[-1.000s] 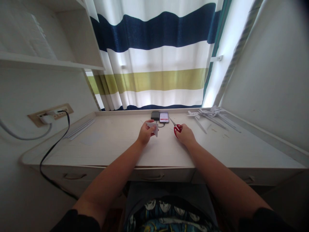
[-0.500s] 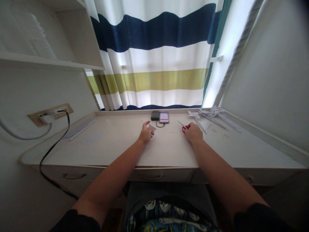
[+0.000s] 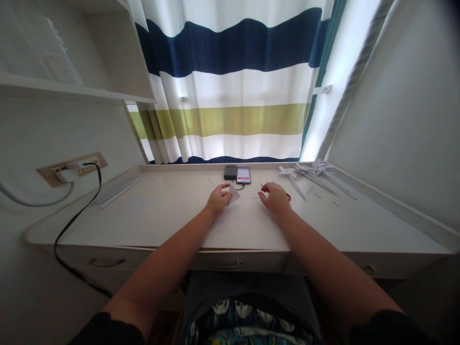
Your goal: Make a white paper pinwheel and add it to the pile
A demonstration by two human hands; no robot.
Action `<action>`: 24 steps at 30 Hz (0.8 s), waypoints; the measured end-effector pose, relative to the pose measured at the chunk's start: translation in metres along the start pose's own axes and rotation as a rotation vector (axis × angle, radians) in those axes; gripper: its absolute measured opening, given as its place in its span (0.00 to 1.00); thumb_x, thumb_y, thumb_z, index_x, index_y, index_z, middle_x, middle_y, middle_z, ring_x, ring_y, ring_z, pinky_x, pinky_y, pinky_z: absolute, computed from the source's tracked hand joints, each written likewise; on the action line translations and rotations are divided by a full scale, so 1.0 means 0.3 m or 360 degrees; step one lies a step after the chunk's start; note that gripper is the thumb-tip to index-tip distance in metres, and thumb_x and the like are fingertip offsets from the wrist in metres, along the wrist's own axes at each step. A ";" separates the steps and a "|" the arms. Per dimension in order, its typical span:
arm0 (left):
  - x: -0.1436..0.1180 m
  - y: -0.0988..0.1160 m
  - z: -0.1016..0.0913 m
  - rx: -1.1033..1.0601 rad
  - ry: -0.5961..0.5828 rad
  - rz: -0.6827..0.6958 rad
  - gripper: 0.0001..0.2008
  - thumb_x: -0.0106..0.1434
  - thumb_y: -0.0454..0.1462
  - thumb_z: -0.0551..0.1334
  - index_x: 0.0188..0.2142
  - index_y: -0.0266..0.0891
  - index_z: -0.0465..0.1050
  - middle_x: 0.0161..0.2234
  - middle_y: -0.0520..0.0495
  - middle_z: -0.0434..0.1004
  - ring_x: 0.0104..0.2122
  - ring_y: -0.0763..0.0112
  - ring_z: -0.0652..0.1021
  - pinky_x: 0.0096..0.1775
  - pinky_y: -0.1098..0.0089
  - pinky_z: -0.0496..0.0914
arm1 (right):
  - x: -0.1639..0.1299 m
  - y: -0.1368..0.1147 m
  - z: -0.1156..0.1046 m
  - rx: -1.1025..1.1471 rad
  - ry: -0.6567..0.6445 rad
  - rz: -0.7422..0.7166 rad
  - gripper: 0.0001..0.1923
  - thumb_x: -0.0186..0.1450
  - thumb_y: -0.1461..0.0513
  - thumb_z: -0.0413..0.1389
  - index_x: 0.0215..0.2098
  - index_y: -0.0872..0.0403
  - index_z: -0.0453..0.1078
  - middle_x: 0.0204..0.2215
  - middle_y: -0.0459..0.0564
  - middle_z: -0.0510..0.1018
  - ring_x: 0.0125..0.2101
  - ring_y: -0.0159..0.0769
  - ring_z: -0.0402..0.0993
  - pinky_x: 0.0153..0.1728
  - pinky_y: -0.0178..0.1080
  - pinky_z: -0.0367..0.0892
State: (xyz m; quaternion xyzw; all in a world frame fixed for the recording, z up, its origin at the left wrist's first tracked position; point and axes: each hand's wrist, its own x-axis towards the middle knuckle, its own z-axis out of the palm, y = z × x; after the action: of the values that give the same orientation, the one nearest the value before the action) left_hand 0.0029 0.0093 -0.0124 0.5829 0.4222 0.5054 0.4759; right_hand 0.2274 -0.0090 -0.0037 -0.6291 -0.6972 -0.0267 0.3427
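Between the thumb and fingers of my left hand [image 3: 217, 201] is a small piece of white paper [image 3: 234, 193], its pointed corner facing right. My right hand [image 3: 276, 199] is just above the desk, thumb and fingers apart and nothing seen between them. Scissors lie behind and under my right hand; only a bit of their red handle [image 3: 288, 197] and the tip show past it, the rest being covered.
A black box-shaped device and a phone with a lit screen [image 3: 243, 175] stand at the back, a short cable beside them. Folded white paper strips [image 3: 316, 170] lie back right, with small scraps nearby. More paper strips [image 3: 118, 190] lie left. A black cable [image 3: 77, 218] hangs over the left edge.
My right hand has let go of the scissors and moved left, toward the paper. My left hand has turned the paper piece, and more of it shows.
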 end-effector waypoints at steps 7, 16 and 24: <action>-0.006 0.003 0.005 -0.0042 -0.0182 0.0082 0.24 0.51 0.37 0.65 0.48 0.34 0.66 0.27 0.47 0.77 0.22 0.74 0.73 0.24 0.75 0.64 | -0.045 -0.099 0.031 0.0375 -0.0164 -0.0466 0.07 0.59 0.59 0.58 0.34 0.55 0.72 0.31 0.49 0.76 0.33 0.35 0.69 0.38 0.36 0.62; -0.030 0.016 0.026 -0.0071 -0.0328 0.0111 0.24 0.47 0.38 0.69 0.44 0.36 0.68 0.29 0.47 0.77 0.24 0.72 0.75 0.25 0.74 0.67 | -0.057 -0.095 0.046 0.0572 -0.0235 -0.0384 0.08 0.62 0.61 0.51 0.28 0.56 0.69 0.23 0.46 0.73 0.23 0.31 0.64 0.26 0.33 0.57; -0.028 0.037 0.012 -0.0004 -0.0141 0.0155 0.08 0.51 0.39 0.65 0.30 0.36 0.75 0.25 0.49 0.75 0.25 0.73 0.74 0.25 0.75 0.66 | -0.072 -0.115 0.038 0.0707 -0.0344 -0.0454 0.06 0.59 0.64 0.50 0.24 0.55 0.64 0.20 0.42 0.67 0.22 0.29 0.60 0.24 0.32 0.54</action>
State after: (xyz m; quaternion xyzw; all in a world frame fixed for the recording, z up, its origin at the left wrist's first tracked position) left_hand 0.0055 -0.0015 -0.0031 0.6240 0.3712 0.5022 0.4698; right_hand 0.1908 -0.0292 -0.0099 -0.4333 -0.8000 0.1460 0.3885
